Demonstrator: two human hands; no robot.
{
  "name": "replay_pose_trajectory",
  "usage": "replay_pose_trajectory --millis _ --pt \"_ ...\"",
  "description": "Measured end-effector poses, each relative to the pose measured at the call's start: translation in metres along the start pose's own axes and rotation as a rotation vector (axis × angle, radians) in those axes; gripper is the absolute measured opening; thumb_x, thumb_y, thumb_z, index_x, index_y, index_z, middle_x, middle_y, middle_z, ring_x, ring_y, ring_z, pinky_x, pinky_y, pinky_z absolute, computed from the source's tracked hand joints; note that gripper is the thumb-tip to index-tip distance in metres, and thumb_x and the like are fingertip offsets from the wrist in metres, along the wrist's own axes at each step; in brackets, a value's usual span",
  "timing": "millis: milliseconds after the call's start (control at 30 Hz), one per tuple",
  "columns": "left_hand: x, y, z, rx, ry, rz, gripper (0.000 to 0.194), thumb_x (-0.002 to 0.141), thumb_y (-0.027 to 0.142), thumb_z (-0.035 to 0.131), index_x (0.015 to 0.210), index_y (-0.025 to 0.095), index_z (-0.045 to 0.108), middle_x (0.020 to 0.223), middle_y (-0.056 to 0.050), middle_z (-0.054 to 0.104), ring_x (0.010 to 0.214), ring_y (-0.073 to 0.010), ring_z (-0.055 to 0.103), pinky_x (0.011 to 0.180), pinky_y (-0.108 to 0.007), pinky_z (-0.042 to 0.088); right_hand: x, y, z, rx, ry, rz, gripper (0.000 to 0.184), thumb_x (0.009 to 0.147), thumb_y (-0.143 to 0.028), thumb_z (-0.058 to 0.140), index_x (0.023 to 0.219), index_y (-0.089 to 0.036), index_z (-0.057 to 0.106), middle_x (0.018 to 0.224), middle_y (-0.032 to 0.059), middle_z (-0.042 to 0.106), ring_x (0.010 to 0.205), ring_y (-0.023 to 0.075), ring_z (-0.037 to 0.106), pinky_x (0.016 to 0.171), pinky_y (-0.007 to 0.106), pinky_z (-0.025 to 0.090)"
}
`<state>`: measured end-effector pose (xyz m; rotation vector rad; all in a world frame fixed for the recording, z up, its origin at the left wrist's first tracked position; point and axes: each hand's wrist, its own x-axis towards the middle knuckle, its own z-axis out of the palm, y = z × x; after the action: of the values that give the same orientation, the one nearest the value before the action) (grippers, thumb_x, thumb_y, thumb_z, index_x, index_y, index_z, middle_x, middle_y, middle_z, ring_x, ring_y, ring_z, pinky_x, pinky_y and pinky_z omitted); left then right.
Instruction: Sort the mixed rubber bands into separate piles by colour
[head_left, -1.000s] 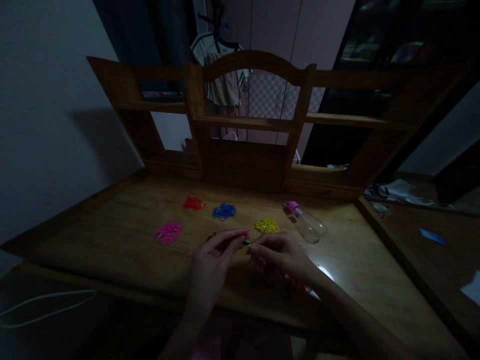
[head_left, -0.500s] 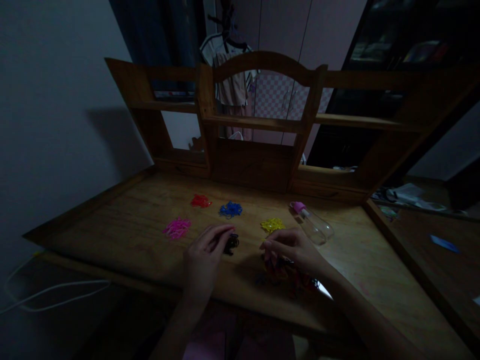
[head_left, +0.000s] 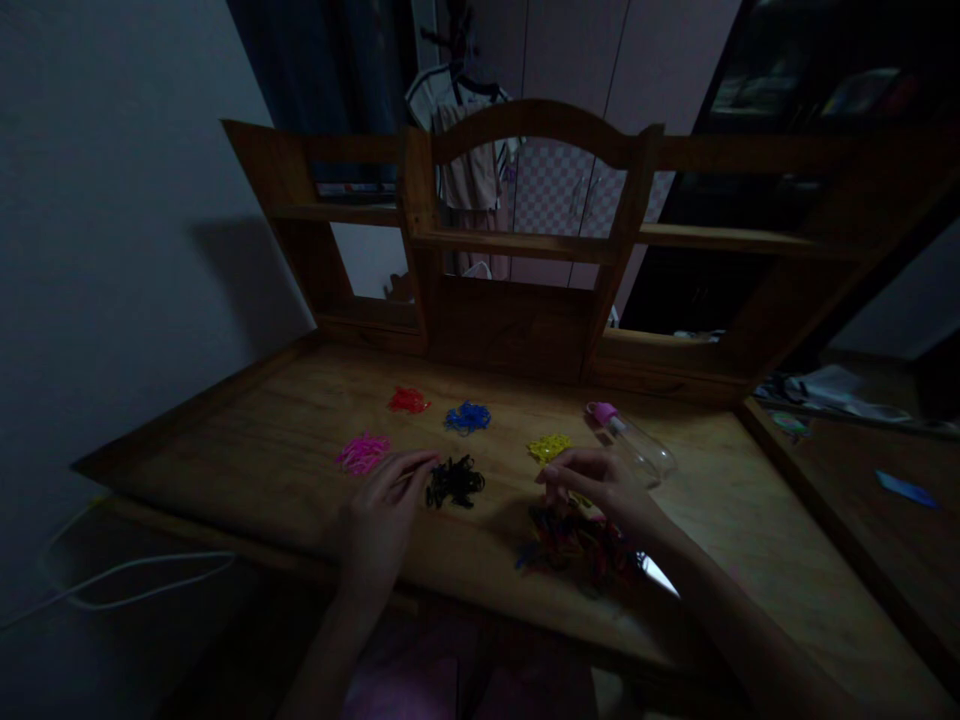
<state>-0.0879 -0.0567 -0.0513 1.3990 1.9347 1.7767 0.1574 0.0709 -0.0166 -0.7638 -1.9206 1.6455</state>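
Small piles of rubber bands lie sorted by colour on the wooden desk: pink, red, blue, yellow and black. A mixed-colour heap sits near the front edge. My left hand rests just left of the black pile, fingers loosely curled, fingertips close to it. My right hand hovers over the mixed heap with fingertips pinched together; what they hold is too dark to make out.
A clear bottle with a pink cap lies on its side right of the yellow pile. A wooden hutch with shelves stands at the desk's back. A white cable hangs at the lower left. Papers lie at the far right.
My hands were together pinching a band; they have parted. The left hand went to the black pile and drew back slightly, leaving the pile uncovered. The right hand dropped to the mixed heap.
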Motion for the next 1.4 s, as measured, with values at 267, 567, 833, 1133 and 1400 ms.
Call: replay_pose_trajectory --millis 267,567,833,1133,1400 --pt "-0.002 -0.019 0.01 0.015 -0.012 -0.075 0.021 0.084 0.037 0.066 0.094 0.02 0.072 0.098 -0.006 0.074 0.09 -0.0201 0.071 0.086 -0.033 0.058 0.001 0.0 -0.002 0.022 0.0 -0.02 0.026 0.086 -0.043 0.066 0.083 -0.018 0.071 0.071 0.0023 0.067 0.062 0.0141 0.059 0.061 0.028 0.046" --pt "0.058 -0.027 -0.03 0.279 0.086 0.035 0.02 0.083 0.039 0.064 0.092 0.024 0.075 0.097 -0.003 0.075 0.092 -0.0224 0.069 0.09 -0.037 0.053 0.004 -0.001 -0.009 -0.055 0.065 -0.058 0.032 0.088 -0.048 0.061 0.084 -0.018 0.072 0.07 0.003 0.068 0.064 0.0155 0.061 0.064 0.029 0.048" --pt "0.158 -0.061 -0.022 0.363 -0.24 0.122 0.021 0.077 0.028 0.064 0.092 0.017 0.074 0.094 -0.009 0.076 0.088 -0.0255 0.07 0.089 -0.041 0.052 0.013 0.018 -0.02 -0.352 0.296 -0.139 0.035 0.091 -0.048 0.055 0.085 -0.017 0.072 0.076 0.0057 0.07 0.065 0.0176 0.062 0.058 0.029 0.046" --pt "0.086 -0.006 -0.011 0.306 -0.234 0.358 0.022 0.091 0.03 0.055 0.104 0.025 0.071 0.118 -0.004 0.069 0.113 -0.0228 0.063 0.105 -0.04 0.044 0.023 0.029 -0.027 -0.837 0.349 -0.3 0.021 0.091 -0.03 0.056 0.094 -0.021 0.075 0.089 0.0075 0.07 0.072 0.0173 0.06 0.07 0.032 0.046" --pt "-0.03 0.043 0.021 0.158 -0.469 0.342 0.023 0.095 0.024 0.051 0.11 0.028 0.068 0.125 -0.005 0.063 0.121 -0.0205 0.058 0.105 -0.039 0.048 0.021 0.022 -0.05 -0.666 0.478 -0.303 0.028 0.092 -0.038 0.055 0.104 -0.02 0.073 0.106 0.0095 0.067 0.081 0.0182 0.061 0.07 0.031 0.048"
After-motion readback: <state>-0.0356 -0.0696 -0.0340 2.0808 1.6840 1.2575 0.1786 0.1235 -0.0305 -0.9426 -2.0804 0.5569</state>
